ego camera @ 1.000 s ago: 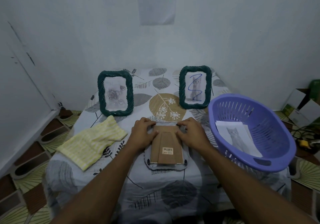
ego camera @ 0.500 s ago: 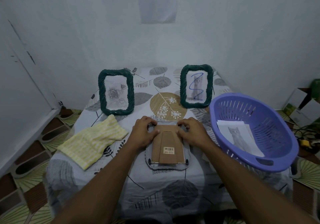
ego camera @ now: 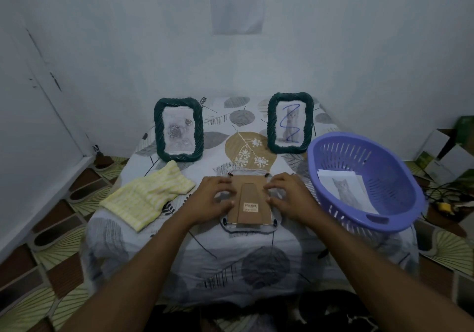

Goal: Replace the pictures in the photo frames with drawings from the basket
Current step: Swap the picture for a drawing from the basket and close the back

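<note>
Left grip and right grip lie relaxed, fingers pressing the face-down photo frame (cardboard back up) on the worktop.

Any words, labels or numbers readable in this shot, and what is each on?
Printed sheet on the wall: several lines, too blurred to read.
Barcode sticker on the cardboard back of the face-down frame: too small to read.
Nothing else legible.
</note>
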The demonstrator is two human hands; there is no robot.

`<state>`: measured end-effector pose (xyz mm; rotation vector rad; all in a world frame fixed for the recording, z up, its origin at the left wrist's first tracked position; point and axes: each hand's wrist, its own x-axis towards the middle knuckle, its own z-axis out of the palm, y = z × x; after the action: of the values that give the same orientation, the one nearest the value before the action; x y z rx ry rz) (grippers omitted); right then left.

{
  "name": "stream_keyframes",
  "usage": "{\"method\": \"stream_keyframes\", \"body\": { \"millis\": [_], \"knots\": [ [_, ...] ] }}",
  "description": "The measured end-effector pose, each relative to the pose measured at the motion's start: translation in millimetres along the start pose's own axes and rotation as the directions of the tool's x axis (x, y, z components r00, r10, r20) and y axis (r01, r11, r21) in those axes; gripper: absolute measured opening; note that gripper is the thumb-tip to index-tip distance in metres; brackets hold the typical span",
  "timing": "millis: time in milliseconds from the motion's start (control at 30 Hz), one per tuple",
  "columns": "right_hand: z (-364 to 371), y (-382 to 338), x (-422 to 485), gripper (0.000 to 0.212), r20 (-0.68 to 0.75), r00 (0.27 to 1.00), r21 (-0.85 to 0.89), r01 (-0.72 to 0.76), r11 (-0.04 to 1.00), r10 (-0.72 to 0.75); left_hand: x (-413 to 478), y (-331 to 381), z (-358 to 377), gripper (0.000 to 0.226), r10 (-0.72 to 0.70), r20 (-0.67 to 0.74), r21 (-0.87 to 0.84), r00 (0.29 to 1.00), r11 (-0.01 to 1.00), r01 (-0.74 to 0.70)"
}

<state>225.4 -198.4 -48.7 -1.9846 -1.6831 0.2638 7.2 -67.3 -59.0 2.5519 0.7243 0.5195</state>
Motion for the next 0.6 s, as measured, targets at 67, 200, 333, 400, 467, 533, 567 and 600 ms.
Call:
{"method": "stream_keyframes", "body": {
  "millis": [67,200,333,400,467,533,567,600],
  "knots": [
    [-5.6,-2.9,-16.5,0.027,0.059,0.998,-0.017,0.028,0.999,-0.027,-15.7,1.0,-5.4,0.032,-0.022,0.066,-0.059,0.998,0.998,0.026],
    [-11.8,-7.6,-41.8,0.019,0.027,0.999,0.004,-0.047,0.999,0.047,-37.6,6.1,-7.3,0.017,-0.069,0.038,-0.088,0.997,0.994,0.072],
    [-6.6,-14.3,-55.7,0.003,0.005,0.999,-0.006,-0.044,0.999,0.045,-48.6,21.7,-1.2,0.011,-0.128,-0.050,-0.096,0.991,0.988,0.122],
    [-4.3,-15.9,-61.3,0.003,-0.013,0.999,0.007,-0.034,0.999,0.034,-53.8,27.1,2.5,0.010,-0.150,-0.100,-0.111,0.984,0.984,0.139],
    [-2.5,-16.4,-65.5,0.005,-0.026,0.999,0.029,-0.028,0.999,0.029,-58.9,29.0,7.6,0.013,-0.183,-0.132,-0.153,0.974,0.975,0.162],
    [-0.8,-16.5,-67.8,0.008,-0.037,0.998,0.060,-0.038,0.997,0.040,-63.1,31.1,12.8,0.014,-0.211,-0.150,-0.206,0.966,0.962,0.178],
    [0.3,-16.5,-68.5,0.009,-0.042,0.998,0.077,-0.046,0.996,0.049,-64.3,31.0,15.4,0.014,-0.220,-0.154,-0.232,0.963,0.956,0.181],
    [1.7,-16.0,-69.1,0.010,-0.047,0.997,0.093,-0.054,0.994,0.058,-65.4,31.0,17.5,0.014,-0.226,-0.156,-0.255,0.962,0.950,0.182]
  ]
}}
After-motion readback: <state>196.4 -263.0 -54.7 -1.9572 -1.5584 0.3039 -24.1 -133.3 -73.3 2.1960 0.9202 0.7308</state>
